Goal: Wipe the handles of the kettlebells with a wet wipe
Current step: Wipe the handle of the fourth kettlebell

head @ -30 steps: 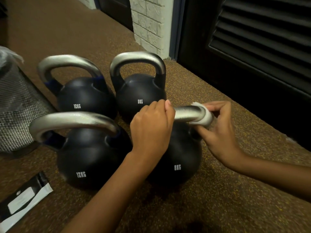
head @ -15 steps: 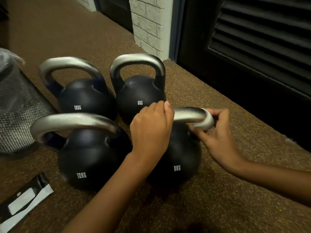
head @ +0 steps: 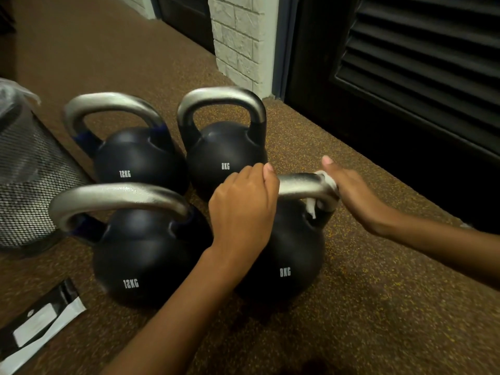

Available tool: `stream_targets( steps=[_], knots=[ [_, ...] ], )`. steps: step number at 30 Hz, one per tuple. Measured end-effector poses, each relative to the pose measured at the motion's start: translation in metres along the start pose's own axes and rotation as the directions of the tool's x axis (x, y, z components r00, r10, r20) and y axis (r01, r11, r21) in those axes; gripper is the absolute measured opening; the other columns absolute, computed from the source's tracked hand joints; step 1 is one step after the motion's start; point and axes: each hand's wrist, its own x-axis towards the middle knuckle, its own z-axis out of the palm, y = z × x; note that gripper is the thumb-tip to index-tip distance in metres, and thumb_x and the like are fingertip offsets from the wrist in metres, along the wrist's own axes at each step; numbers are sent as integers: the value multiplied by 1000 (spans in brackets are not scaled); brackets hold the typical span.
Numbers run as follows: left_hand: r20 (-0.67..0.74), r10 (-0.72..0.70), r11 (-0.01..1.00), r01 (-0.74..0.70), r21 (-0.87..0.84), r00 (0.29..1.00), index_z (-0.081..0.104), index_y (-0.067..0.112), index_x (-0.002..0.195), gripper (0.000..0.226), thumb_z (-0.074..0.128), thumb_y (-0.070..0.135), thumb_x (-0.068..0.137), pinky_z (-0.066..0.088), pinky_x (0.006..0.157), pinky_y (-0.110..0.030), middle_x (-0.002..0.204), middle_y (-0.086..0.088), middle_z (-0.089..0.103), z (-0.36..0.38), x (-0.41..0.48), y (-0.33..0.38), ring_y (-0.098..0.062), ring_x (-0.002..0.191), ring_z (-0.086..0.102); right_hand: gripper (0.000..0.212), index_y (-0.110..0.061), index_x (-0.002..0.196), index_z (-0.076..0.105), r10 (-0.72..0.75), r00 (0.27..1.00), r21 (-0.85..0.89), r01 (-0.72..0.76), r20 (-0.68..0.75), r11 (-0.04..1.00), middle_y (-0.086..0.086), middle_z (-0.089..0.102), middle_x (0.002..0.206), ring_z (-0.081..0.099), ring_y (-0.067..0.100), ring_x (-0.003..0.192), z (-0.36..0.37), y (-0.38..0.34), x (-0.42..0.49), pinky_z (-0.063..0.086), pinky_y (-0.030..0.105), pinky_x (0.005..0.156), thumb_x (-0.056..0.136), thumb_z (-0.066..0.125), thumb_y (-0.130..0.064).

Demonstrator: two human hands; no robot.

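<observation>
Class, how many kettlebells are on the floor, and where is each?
4: back-left 12KG, back-right 8KG, front-left 12KG, front-right 8KG, its handle in the left hand, wet wipe in the right hand. None appears hidden.

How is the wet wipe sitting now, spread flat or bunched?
Bunched: the wet wipe wraps the right bend of the handle under the right hand, a crumpled tail hanging below.

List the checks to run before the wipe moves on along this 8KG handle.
1. Left hand grips the silver steel handle of the near black 8KG kettlebell: ok.
2. White wet wipe sits between right hand and the handle's right bend: ok.
3. Kettlebell upright on the brown speckled floor: ok.
4. Wipe damp enough: cannot tell.
5. Stretch under the left hand wiped: cannot tell.
</observation>
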Motion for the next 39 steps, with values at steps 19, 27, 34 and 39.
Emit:
stream_targets(
  steps=[19, 27, 34, 39],
  knots=[
    [4, -6, 1000, 6, 16, 1000, 51, 19, 61, 36, 37, 27, 93, 19, 46, -23, 51, 4, 50, 2, 0, -2, -9, 47, 35, 60, 8, 92, 64, 218, 902, -296, -107, 372, 949, 16, 69, 84, 63, 20, 76, -10, -39, 27, 43, 29, 81, 98, 30, -41],
    [29, -20, 1000, 19, 5, 999, 52, 19, 62, 38, 34, 28, 94, 20, 47, -24, 52, 3, 51, 1, 0, -1, -7, 49, 34, 48, 8, 88, 62, 157, 963, -231, -105, 220, 967, 18, 63, 79, 56, 20, 73, -6, -35, 17, 42, 26, 71, 98, 36, -30],
    [51, -7, 999, 9, -34, 999, 51, 18, 63, 36, 35, 26, 94, 11, 43, -15, 52, 3, 50, -1, 0, -1, -9, 47, 37, 47, -9, 79, 55, -176, 950, -573, 297, 257, 764, 5, 51, 74, 40, 5, 68, 12, -54, 6, 30, 8, 68, 101, 24, -37],
    [56, -15, 999, 17, -34, 998, 50, 18, 63, 36, 34, 27, 94, 15, 44, -22, 53, 3, 50, -3, 0, 1, -10, 48, 37, 44, -15, 100, 58, -462, 876, -544, 456, 137, 705, -8, 52, 87, 42, 5, 83, 12, -16, -8, 29, 12, 82, 99, 20, -37]
  ],
)
